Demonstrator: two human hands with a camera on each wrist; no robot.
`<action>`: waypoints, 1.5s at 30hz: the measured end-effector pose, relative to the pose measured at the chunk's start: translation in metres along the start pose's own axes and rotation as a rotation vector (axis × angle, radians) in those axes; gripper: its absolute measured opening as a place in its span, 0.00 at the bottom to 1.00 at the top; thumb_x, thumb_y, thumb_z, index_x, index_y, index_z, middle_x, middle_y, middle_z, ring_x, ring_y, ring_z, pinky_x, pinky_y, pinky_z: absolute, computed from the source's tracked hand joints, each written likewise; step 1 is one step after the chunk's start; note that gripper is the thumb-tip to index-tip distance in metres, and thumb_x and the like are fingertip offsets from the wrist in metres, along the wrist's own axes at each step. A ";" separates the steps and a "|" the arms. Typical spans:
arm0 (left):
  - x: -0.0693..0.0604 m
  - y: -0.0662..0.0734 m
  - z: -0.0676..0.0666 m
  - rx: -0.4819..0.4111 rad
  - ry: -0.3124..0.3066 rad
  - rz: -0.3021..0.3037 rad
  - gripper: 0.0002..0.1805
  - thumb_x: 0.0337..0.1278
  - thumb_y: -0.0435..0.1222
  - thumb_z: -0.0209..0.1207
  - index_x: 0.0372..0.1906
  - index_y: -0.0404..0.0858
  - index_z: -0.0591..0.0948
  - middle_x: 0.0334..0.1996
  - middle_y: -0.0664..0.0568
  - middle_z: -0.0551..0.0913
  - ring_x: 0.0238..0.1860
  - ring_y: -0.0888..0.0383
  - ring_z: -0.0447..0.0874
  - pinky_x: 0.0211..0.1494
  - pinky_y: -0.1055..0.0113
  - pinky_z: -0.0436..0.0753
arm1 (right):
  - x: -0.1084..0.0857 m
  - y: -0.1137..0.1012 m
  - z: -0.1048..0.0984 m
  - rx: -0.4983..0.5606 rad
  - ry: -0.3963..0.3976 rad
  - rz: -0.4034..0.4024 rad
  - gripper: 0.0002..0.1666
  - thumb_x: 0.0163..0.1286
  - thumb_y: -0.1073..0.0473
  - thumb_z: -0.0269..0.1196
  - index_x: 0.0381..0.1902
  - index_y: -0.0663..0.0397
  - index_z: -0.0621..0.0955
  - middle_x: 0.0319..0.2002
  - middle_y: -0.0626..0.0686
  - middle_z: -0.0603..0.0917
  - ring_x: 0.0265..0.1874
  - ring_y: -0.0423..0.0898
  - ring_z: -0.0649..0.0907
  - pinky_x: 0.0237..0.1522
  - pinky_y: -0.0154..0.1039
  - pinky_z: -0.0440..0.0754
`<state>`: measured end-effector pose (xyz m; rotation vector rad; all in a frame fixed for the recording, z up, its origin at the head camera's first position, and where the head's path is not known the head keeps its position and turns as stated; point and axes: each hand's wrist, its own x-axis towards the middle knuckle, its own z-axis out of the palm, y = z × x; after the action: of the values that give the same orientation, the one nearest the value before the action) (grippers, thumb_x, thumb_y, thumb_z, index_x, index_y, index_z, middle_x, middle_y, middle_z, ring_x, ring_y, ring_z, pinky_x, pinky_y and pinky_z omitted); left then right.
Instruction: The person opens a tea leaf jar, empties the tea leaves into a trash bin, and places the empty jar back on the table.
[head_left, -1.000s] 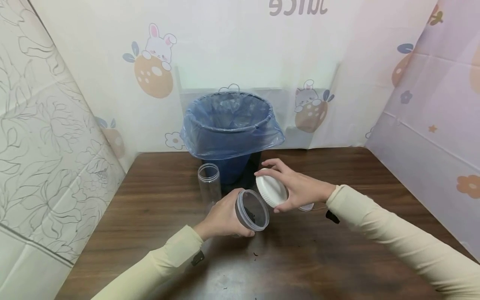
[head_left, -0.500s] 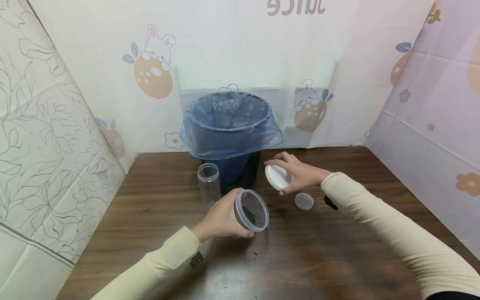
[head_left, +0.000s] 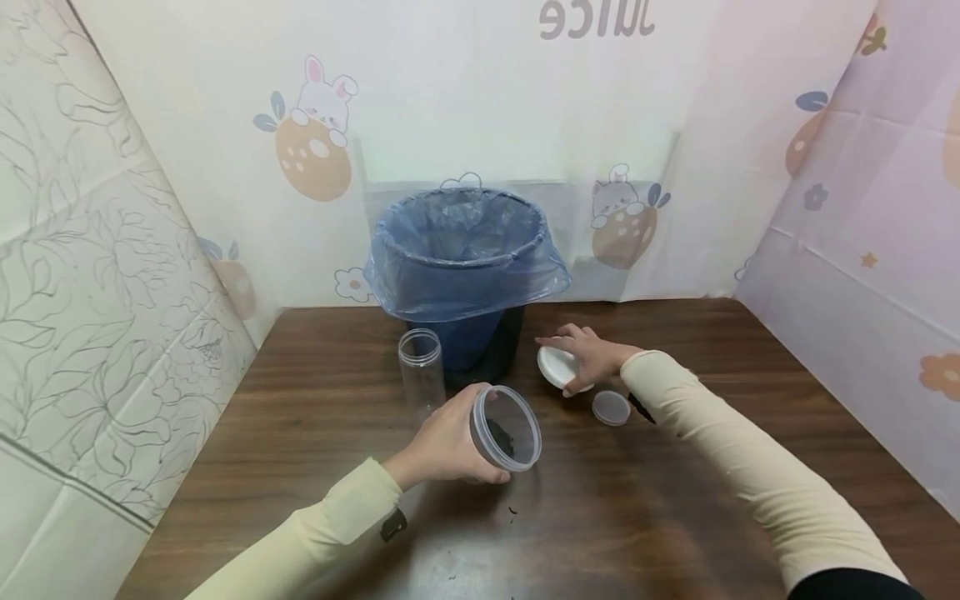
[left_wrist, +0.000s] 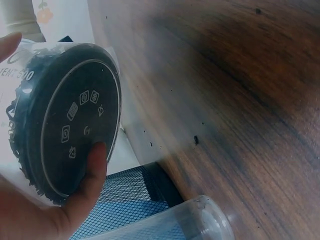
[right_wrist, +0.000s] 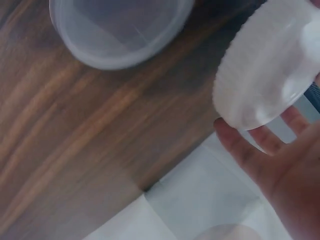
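Note:
My left hand (head_left: 444, 443) grips a clear plastic jar (head_left: 517, 417), tilted with its open mouth toward the right. Dark, dry, leaf-like bits (head_left: 499, 437) lie inside it. In the left wrist view the jar's bottom (left_wrist: 82, 112) shows dark through the clear plastic, with small printed symbols. My right hand (head_left: 591, 360) holds a white ribbed screw lid (head_left: 555, 367) by its rim, low over the table right of the bin. The right wrist view shows fingertips at the edge of this lid (right_wrist: 262, 70). Close by lies a small translucent disc-shaped lid (head_left: 611, 408).
A tall clear jar (head_left: 422, 371) without a lid stands upright left of the bin (head_left: 480, 342), which has a blue bag (head_left: 457, 287) over its rim. Dark crumbs (head_left: 512, 511) lie on the wooden table (head_left: 600, 533). Printed sheets (head_left: 480, 100) hang around the table.
My right hand has carried the white lid away from the jar's mouth, right and down toward the table, uncovering the translucent lid. My left hand holds the jar almost still.

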<state>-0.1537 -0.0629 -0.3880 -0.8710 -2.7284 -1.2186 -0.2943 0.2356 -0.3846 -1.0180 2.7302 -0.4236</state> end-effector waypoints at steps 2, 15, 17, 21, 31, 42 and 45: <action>-0.001 -0.001 0.001 -0.005 -0.004 0.003 0.56 0.14 0.49 0.79 0.63 0.43 0.67 0.55 0.50 0.76 0.49 0.59 0.75 0.51 0.56 0.76 | 0.002 0.002 0.006 -0.001 -0.027 0.012 0.58 0.45 0.51 0.77 0.71 0.55 0.62 0.63 0.70 0.58 0.56 0.67 0.61 0.52 0.61 0.65; -0.001 -0.003 0.001 -0.010 0.018 0.022 0.56 0.14 0.48 0.80 0.63 0.41 0.68 0.52 0.56 0.75 0.49 0.61 0.74 0.52 0.60 0.76 | 0.002 0.003 0.021 -0.018 -0.108 0.028 0.55 0.47 0.52 0.76 0.70 0.56 0.63 0.64 0.71 0.57 0.58 0.71 0.60 0.52 0.65 0.65; -0.002 -0.003 0.001 -0.015 0.021 0.026 0.56 0.13 0.48 0.80 0.63 0.41 0.68 0.53 0.56 0.75 0.49 0.60 0.74 0.52 0.60 0.75 | 0.001 0.004 0.023 -0.017 -0.114 0.036 0.55 0.47 0.51 0.76 0.70 0.56 0.63 0.64 0.71 0.57 0.59 0.71 0.60 0.53 0.64 0.65; -0.004 -0.002 0.001 -0.035 0.023 0.029 0.56 0.14 0.47 0.80 0.62 0.40 0.68 0.53 0.55 0.75 0.50 0.58 0.75 0.52 0.59 0.75 | 0.001 0.005 0.024 0.004 -0.118 0.021 0.55 0.48 0.51 0.76 0.70 0.58 0.62 0.65 0.72 0.57 0.59 0.73 0.59 0.54 0.66 0.63; -0.007 0.002 -0.008 -0.091 0.035 0.064 0.56 0.13 0.46 0.80 0.62 0.38 0.68 0.54 0.49 0.76 0.51 0.50 0.76 0.52 0.56 0.75 | -0.004 0.006 0.017 0.045 -0.081 -0.060 0.55 0.51 0.47 0.73 0.70 0.62 0.60 0.68 0.75 0.53 0.63 0.75 0.53 0.57 0.70 0.53; -0.006 0.019 -0.036 -0.119 0.051 0.132 0.55 0.12 0.45 0.81 0.61 0.38 0.69 0.52 0.53 0.77 0.53 0.56 0.75 0.55 0.60 0.74 | -0.015 -0.016 -0.031 0.087 -0.017 0.013 0.44 0.65 0.54 0.64 0.72 0.64 0.57 0.70 0.71 0.54 0.68 0.69 0.50 0.63 0.68 0.46; -0.003 0.027 -0.050 -0.134 0.055 0.167 0.55 0.13 0.44 0.81 0.61 0.36 0.69 0.52 0.52 0.77 0.54 0.54 0.74 0.57 0.59 0.74 | -0.017 -0.022 -0.049 0.105 0.021 0.017 0.43 0.66 0.56 0.62 0.72 0.64 0.57 0.70 0.69 0.55 0.69 0.67 0.52 0.64 0.65 0.48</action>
<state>-0.1476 -0.0842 -0.3360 -1.0383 -2.4970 -1.3805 -0.2818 0.2404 -0.3293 -0.9682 2.7010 -0.5717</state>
